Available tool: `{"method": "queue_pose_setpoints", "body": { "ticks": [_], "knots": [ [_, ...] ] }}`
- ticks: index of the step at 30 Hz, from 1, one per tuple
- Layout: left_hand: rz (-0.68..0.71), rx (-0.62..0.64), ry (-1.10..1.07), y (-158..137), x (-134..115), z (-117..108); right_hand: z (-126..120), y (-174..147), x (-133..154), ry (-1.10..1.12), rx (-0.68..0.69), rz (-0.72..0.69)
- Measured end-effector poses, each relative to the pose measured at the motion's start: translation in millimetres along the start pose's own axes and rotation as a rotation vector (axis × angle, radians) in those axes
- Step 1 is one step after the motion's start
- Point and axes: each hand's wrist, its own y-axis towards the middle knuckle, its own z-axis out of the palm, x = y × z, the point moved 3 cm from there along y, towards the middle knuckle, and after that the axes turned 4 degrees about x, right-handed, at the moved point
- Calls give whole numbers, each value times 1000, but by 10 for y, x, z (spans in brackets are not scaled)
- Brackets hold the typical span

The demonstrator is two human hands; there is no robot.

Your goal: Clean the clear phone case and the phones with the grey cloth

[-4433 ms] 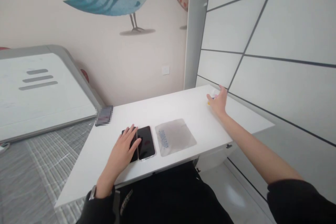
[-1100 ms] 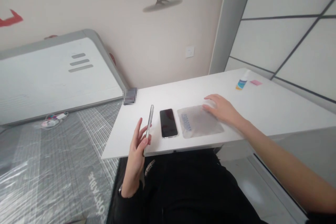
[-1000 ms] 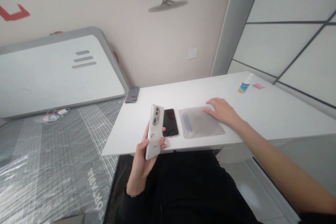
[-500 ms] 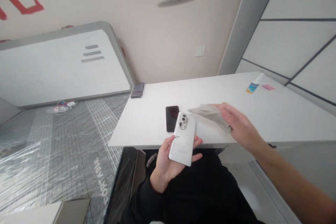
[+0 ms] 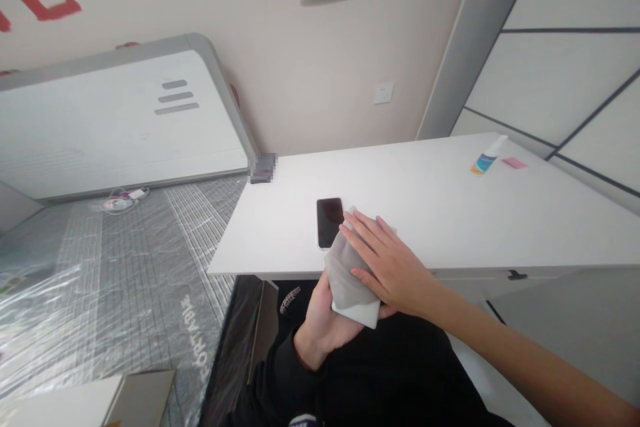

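White phone [image 5: 361, 312] sits cupped in the left hand [image 5: 325, 323], steadied so the right hand [image 5: 387, 263] presses the grey cloth [image 5: 345, 270] flat over it.

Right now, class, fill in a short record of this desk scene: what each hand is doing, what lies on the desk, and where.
left hand: holds a white phone from beneath, in front of the desk edge
right hand: presses a grey cloth flat onto the white phone
black phone: lies screen up on the white desk, near its front edge
spray bottle: lies at the far right of the desk
pink note: beside the spray bottle
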Motion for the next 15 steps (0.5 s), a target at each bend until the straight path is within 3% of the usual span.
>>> {"method": "queue_pose_setpoints", "body": {
  "ticks": [5,8,13,15],
  "knots": [
    [86,-75,-46,25,-35,-56,174,-180,385,-23,107,-105],
    [71,-96,-46,17,-32,-18,172,-218,314,-23,91,-137],
    [20,-6,-50,-30,33,128,141,-152,45,-43,-74,147],
    [52,-1,-39,-38,24,102,196,-183,158,-46,-74,127]
  ]
}}
